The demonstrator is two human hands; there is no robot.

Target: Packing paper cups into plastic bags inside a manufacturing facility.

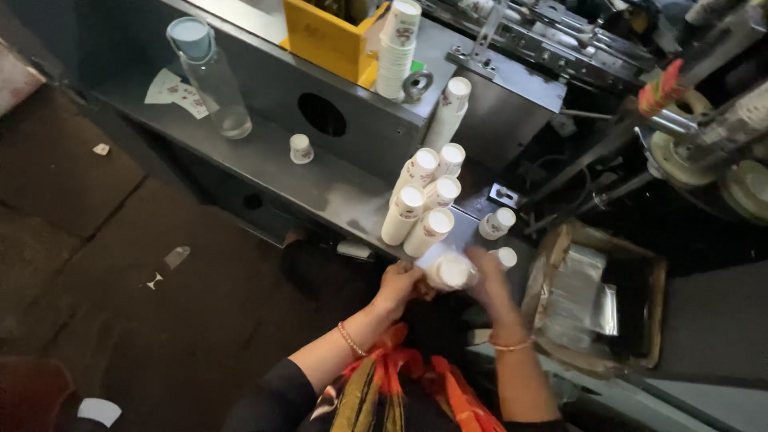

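While both hands meet at the near edge of the metal shelf, observations follow.
Left hand: fingers curled around one end of a stack of white paper cups, gripping it.
Right hand: blurred; fingers wrapped on the stack's other side, holding it.
Stack position: held between the hands, just below the leaning cup stacks.
Leaning cup stacks: several, rims up, clustered on the shelf.
Single cup: upside down, well apart to the left.
Glass bottle: upright, far left.
Yellow box: on the machine top.
Cardboard box: right of the hands, foil bags inside.
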